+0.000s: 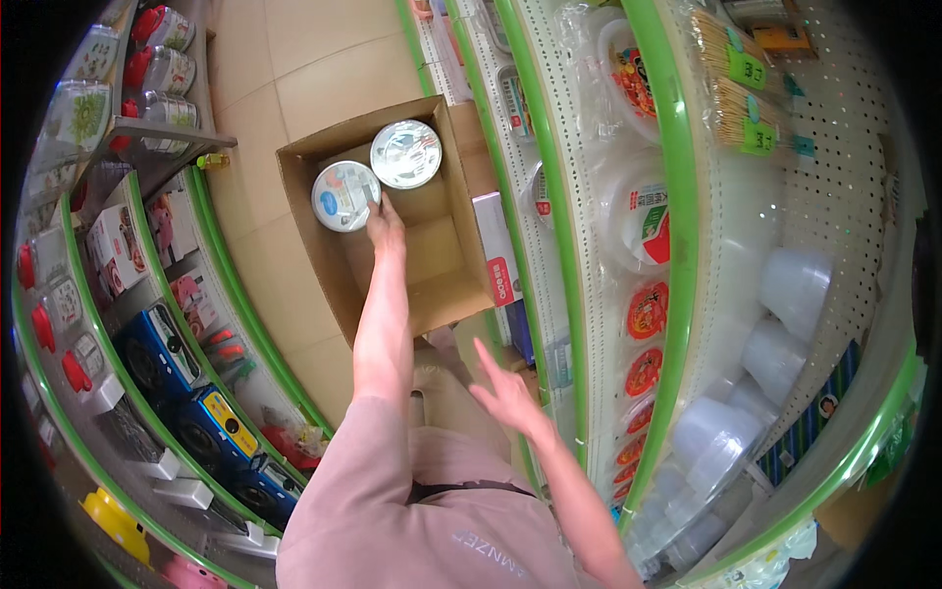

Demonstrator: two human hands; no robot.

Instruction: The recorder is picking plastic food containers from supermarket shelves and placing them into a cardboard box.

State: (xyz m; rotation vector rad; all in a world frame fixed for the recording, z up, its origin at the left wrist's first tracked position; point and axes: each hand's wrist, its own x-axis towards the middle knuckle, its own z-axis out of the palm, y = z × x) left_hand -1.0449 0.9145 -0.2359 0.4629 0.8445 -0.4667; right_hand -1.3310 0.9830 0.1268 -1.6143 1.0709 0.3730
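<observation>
A cardboard box (pixel 429 248) with its top uncovered stands on the floor before me. Inside at its far end are two round, shiny, plastic-wrapped packs, side by side. My left hand (pixel 388 225) reaches into the box and grips the near right edge of the left round pack (pixel 344 194), which bears a blue print. The right round pack (pixel 405 153) sits slightly farther away, with no hand on it. Over the near side of the box, to the right, my right hand (pixel 508 392) holds nothing, its fingers spread. The left fingers are partly hidden.
Green-edged shelves (pixel 681 169) rise close on my right with wrapped plastic bowls (pixel 640 221), bamboo skewers (pixel 743 121) and clear tubs (pixel 717 434). Left shelves hold red-lidded jars (pixel 165 70) and blue boxes (pixel 165 346). A white carton (pixel 494 243) touches the box's right side. Tiled floor (pixel 324 51) extends beyond.
</observation>
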